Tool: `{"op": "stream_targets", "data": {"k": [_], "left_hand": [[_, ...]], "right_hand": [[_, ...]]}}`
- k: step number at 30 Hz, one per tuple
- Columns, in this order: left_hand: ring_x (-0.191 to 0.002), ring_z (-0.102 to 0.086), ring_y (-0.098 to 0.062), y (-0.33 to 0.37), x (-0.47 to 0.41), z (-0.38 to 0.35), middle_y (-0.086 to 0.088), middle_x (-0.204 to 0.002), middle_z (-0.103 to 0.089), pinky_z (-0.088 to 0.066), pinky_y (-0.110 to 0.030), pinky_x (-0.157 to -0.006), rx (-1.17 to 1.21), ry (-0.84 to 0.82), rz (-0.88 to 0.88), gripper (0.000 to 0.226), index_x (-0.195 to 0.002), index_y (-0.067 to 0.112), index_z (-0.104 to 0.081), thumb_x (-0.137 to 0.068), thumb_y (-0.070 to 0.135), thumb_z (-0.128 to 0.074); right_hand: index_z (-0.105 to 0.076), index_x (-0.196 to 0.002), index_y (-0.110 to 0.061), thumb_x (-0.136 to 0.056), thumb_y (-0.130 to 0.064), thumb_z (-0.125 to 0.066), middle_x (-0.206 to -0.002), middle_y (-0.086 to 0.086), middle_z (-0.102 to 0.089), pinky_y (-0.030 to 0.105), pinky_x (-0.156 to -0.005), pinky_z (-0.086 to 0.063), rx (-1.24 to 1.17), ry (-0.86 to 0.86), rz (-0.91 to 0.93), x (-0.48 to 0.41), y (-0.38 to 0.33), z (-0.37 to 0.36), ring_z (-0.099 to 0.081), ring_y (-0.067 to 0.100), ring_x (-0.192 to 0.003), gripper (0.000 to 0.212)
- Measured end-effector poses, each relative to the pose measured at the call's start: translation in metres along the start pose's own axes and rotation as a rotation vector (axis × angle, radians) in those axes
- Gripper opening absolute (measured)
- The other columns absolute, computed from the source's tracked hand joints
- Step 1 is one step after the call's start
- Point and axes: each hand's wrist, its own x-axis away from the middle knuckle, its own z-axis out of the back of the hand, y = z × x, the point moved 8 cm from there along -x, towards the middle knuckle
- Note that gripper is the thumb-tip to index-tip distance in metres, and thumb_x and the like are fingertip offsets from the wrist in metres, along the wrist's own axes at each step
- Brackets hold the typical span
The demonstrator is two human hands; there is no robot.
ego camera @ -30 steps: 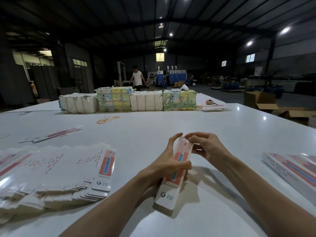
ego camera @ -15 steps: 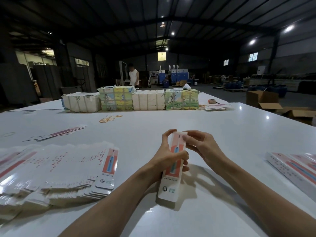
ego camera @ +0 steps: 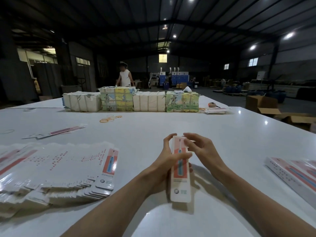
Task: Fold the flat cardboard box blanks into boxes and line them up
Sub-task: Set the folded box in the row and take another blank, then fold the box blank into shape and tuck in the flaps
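Note:
A long narrow white and pink box [ego camera: 180, 178] printed with a blue toothbrush is held above the white table [ego camera: 171, 124], its long axis pointing away from me. My left hand [ego camera: 166, 161] grips its middle, thumb across the printed face. My right hand [ego camera: 201, 149] has its fingertips at the far top end of the box. A fanned stack of flat box blanks [ego camera: 56, 170] lies at the left. Folded boxes [ego camera: 294, 173] lie side by side at the right edge.
Wrapped bundles [ego camera: 131, 101] stand in a row across the far side of the table, with yellow rubber bands [ego camera: 109, 118] in front. Loose blanks [ego camera: 56, 132] lie at far left. A person [ego camera: 124, 77] stands behind the bundles. Open brown cartons [ego camera: 263, 105] sit on the floor at right.
The box has turned from a leftward tilt to pointing nearly straight away. My right hand's fingers have shifted onto its top end. The person behind the bundles has moved left.

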Motion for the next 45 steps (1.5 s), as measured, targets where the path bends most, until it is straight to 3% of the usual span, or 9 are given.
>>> {"op": "stream_targets", "data": {"k": [5,9,13,17,23,27,31,39,45], "left_hand": [[-0.121,-0.067,-0.042,0.003,-0.006,0.005,-0.016,-0.148,-0.05,-0.054,-0.064,-0.102,0.269,0.119,-0.003,0.057,-0.153,0.049,-0.02,-0.107,0.048,-0.053],[-0.121,-0.068,-0.041,0.004,-0.001,0.004,-0.013,-0.148,-0.049,-0.063,-0.049,-0.081,0.384,0.099,0.046,0.065,-0.155,0.053,-0.018,-0.102,0.056,-0.056],[-0.122,-0.067,-0.041,0.002,0.002,0.0,-0.019,-0.151,-0.052,-0.057,-0.055,-0.101,0.254,0.031,0.07,0.075,-0.158,0.058,-0.011,-0.097,0.066,-0.055],[-0.104,-0.077,-0.037,0.0,0.003,-0.002,-0.009,-0.139,-0.06,-0.064,-0.047,-0.087,0.156,-0.022,0.045,0.07,-0.147,0.063,-0.02,-0.095,0.058,-0.068],[-0.103,-0.077,-0.03,-0.002,0.005,-0.009,-0.017,-0.129,-0.065,-0.062,-0.03,-0.083,-0.002,-0.133,0.019,0.045,-0.143,0.026,-0.047,-0.103,0.028,-0.067],[-0.1,-0.077,-0.028,-0.002,0.008,-0.012,-0.022,-0.131,-0.062,-0.061,-0.029,-0.084,-0.06,-0.16,-0.002,0.031,-0.136,0.017,-0.057,-0.106,0.017,-0.061],[-0.099,-0.077,-0.027,-0.001,0.008,-0.012,-0.024,-0.133,-0.061,-0.059,-0.026,-0.084,-0.082,-0.159,-0.016,0.026,-0.133,0.014,-0.062,-0.107,0.014,-0.059],[-0.097,-0.076,-0.023,0.0,0.008,-0.014,-0.012,-0.108,-0.07,-0.058,-0.023,-0.084,-0.14,-0.148,-0.039,0.022,-0.122,0.011,-0.073,-0.107,0.012,-0.056],[-0.095,-0.076,-0.023,0.001,0.01,-0.009,-0.007,-0.098,-0.073,-0.06,-0.029,-0.09,-0.157,-0.119,-0.052,0.023,-0.118,0.013,-0.076,-0.107,0.014,-0.055]], "right_hand": [[-0.063,-0.12,-0.032,-0.102,-0.039,-0.064,-0.116,-0.011,-0.057,0.016,-0.078,-0.053,0.36,-0.082,0.142,0.001,-0.002,-0.016,-0.063,0.002,-0.102,0.019],[-0.061,-0.127,-0.035,-0.083,-0.076,-0.061,-0.119,-0.018,-0.053,0.016,-0.079,-0.049,0.502,-0.25,0.051,0.009,0.001,-0.032,-0.061,0.0,-0.101,0.06],[-0.061,-0.128,-0.025,-0.089,-0.055,-0.072,-0.12,-0.002,-0.059,0.023,-0.08,-0.056,0.705,-0.244,0.05,0.006,-0.008,-0.021,-0.061,0.015,-0.097,0.051],[-0.065,-0.135,-0.02,-0.091,-0.04,-0.077,-0.124,0.006,-0.064,0.017,-0.068,-0.052,0.857,-0.101,-0.046,0.007,-0.018,0.031,-0.065,0.02,-0.094,0.05],[-0.058,-0.12,-0.023,-0.101,-0.042,-0.06,-0.116,0.0,-0.058,0.035,-0.087,-0.057,1.223,-0.003,-0.254,0.067,0.0,0.123,-0.059,0.013,-0.092,0.027],[-0.05,-0.136,-0.022,-0.106,-0.038,-0.053,-0.128,-0.005,-0.059,0.028,-0.094,-0.056,1.518,0.069,-0.271,0.098,0.0,0.156,-0.063,0.011,-0.104,0.034],[-0.046,-0.143,-0.023,-0.103,-0.04,-0.059,-0.136,-0.004,-0.057,0.028,-0.1,-0.054,1.583,0.049,-0.295,0.109,-0.004,0.17,-0.062,0.011,-0.113,0.046],[-0.048,-0.136,-0.02,-0.106,-0.025,-0.051,-0.131,-0.001,-0.055,0.027,-0.096,-0.052,1.661,0.074,-0.393,0.114,-0.007,0.192,-0.054,0.015,-0.12,0.031],[-0.058,-0.115,-0.014,-0.106,-0.023,-0.053,-0.11,0.003,-0.061,0.036,-0.085,-0.056,1.487,0.052,-0.167,0.046,-0.028,0.096,-0.059,0.021,-0.102,0.014]]}}
